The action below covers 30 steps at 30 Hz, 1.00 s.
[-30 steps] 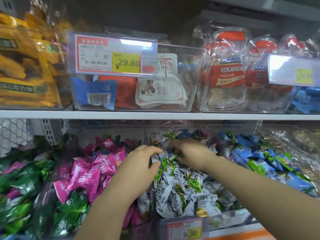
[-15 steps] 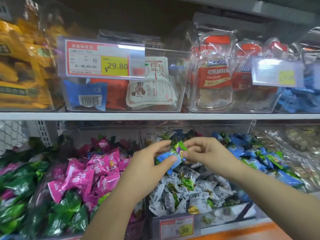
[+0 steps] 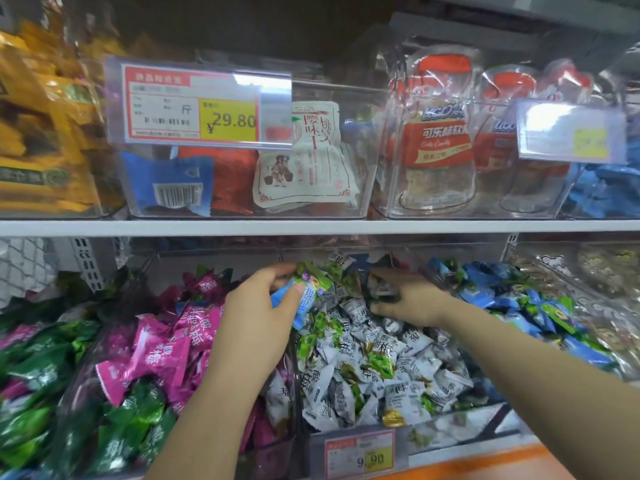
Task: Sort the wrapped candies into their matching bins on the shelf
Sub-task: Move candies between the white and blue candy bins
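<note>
Pinching a blue-and-green candy [image 3: 304, 285] between thumb and fingers [image 3: 274, 271] of the left hand [image 3: 256, 317] above the far left of the middle bin [image 3: 446, 436] of white candies [image 3: 363, 368], right hand [image 3: 412, 299] reaching in beside it, its fingers curled among wrappers, grip impossible to tell.

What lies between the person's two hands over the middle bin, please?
In the head view, white candies heaped in the middle bin lie between the left hand, pinching a blue candy, and the right hand.

Left arm enters from 7 o'clock, right from 4. Left hand [image 3: 256, 313] pinches a blue-green candy [image 3: 281, 300]; right hand [image 3: 412, 299] lies palm-down, fingers curled, grasp unclear.
</note>
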Available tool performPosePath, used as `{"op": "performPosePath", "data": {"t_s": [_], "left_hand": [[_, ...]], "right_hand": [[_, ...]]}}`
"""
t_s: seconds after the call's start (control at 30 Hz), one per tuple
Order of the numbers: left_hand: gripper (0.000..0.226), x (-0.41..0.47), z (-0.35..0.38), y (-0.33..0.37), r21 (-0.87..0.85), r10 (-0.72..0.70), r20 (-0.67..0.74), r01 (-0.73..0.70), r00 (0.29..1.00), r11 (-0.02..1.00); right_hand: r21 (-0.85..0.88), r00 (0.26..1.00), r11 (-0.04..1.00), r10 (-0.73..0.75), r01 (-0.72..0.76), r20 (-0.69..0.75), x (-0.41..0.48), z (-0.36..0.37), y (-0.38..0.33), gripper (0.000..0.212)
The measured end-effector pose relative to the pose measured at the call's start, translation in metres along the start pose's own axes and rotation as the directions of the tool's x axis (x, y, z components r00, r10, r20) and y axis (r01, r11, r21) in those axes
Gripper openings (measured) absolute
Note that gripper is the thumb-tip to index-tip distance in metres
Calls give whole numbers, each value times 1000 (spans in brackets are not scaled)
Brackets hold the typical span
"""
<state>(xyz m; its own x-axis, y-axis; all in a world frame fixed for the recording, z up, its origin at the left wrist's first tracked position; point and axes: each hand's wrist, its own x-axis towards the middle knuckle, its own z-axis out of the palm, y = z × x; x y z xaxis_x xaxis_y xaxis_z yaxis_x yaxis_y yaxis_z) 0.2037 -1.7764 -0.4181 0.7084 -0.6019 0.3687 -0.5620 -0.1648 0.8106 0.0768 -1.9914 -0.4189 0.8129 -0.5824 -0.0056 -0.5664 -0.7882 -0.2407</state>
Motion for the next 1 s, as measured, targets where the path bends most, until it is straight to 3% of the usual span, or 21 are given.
{"op": "performPosePath", "data": {"t_s": [0.23,0.57,0.67,0.83,0.9,1.0], "left_hand": [[35,-1,0,2,-2,13,3,-13,1000,1000],[34,-5,-2,1,-16,11,-17,-11,1000,1000],[35,-4,-2,0,5,21,-23,-21,1000,1000],[38,-3,1,3,12,22,-15,-22,1000,1000],[37,-4,2,3,24,24,-8,-23,1000,999],[37,-3,2,3,30,20,1,-20,1000,999]], "right_hand": [[-46,976,989,-129,139,175,-27,-1,-7,40],[-23,922,946,-311,325,229,-62,3,-20,36],[126,955,962,-260,243,143,-60,-9,-22,32],[186,981,979,-51,86,-187,-15,-19,-19,33],[178,977,984,57,-20,-205,10,-14,-12,39],[314,959,937,217,-153,-181,34,-3,-4,49]]}}
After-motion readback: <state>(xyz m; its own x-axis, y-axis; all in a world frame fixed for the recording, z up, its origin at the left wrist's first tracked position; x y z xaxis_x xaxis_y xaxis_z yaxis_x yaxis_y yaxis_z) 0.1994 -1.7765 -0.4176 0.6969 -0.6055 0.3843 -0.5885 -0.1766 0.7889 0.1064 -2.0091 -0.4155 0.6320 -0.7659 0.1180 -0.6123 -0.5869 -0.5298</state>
